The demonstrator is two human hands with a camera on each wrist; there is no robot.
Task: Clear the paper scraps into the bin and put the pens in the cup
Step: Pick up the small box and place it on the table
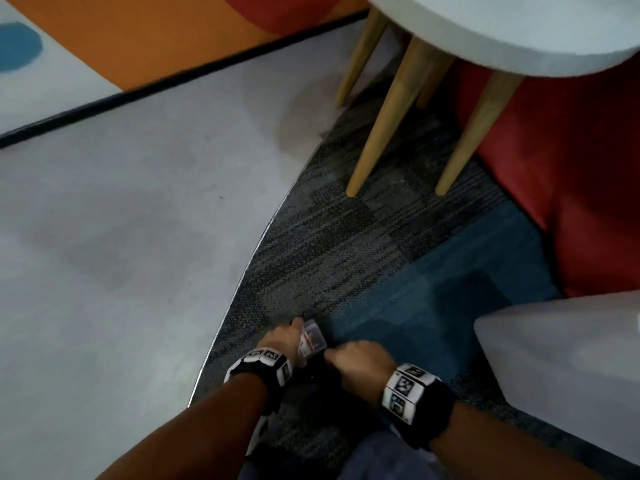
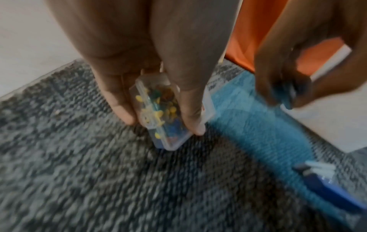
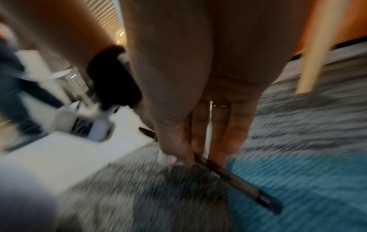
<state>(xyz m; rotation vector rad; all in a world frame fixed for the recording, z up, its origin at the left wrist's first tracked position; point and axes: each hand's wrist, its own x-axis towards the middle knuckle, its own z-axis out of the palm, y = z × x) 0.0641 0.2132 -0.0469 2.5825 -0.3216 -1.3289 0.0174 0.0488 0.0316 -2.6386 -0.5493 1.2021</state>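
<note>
Left hand (image 2: 151, 66) pinches pin box (image 2: 158, 116); right hand (image 3: 198, 94) grips pen (image 3: 238, 180).

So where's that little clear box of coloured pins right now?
The pin box is pinched in the left hand, low over the grey carpet, beside the right hand.

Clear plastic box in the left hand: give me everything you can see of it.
The clear plastic box is small, rectangular, with rounded corners and see-through walls. Inside are loose coloured pins, mostly yellow, with some green, blue and a brownish one. One face carries a white label with red print, visible in the head view. A moulded seam or hinge runs along its length. The left hand pinches it between thumb and fingers, lower end pointing at the grey carpet; whether it touches cannot be told. Whether the lid is latched is unclear.
</note>
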